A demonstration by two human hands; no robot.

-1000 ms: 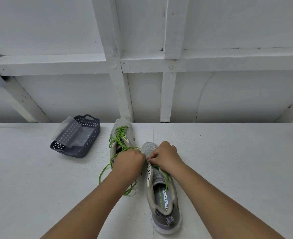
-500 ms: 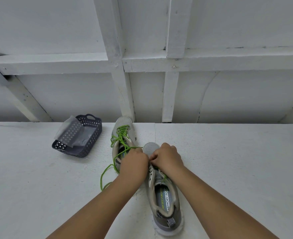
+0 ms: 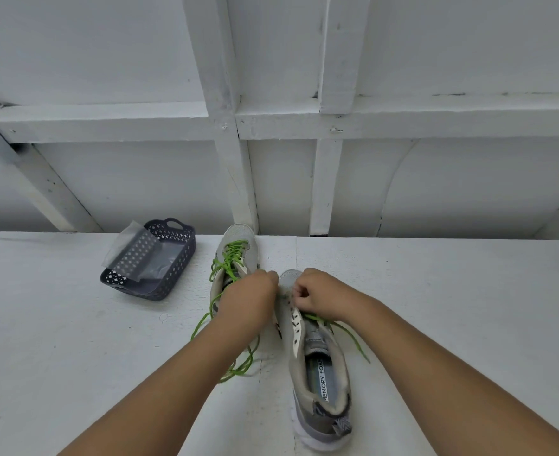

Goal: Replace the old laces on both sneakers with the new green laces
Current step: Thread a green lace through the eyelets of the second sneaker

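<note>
I have both hands down at the toe end of the near grey mesh sneaker with the white sole [image 3: 317,383], which lies on the white painted tabletop [image 3: 452,307] with its long axis running almost straight away from me, heel toward me and toe pointing at the wall. My right hand [image 3: 321,296] sits curled over the lowest eyelets and appears to pinch the new bright green lace [image 3: 340,327], whose free end trails off to the right of the shoe. My left hand [image 3: 248,299] is fisted just beside the toe; whether it holds the other lace end I cannot tell. The right hand is the nearer to the open eyelets, so I judge the next threading goes toward me along that axis. The second grey sneaker [image 3: 238,248], already green-laced, lies parallel just left, and a dark perforated plastic basket [image 3: 176,258] stands farther left.
</note>
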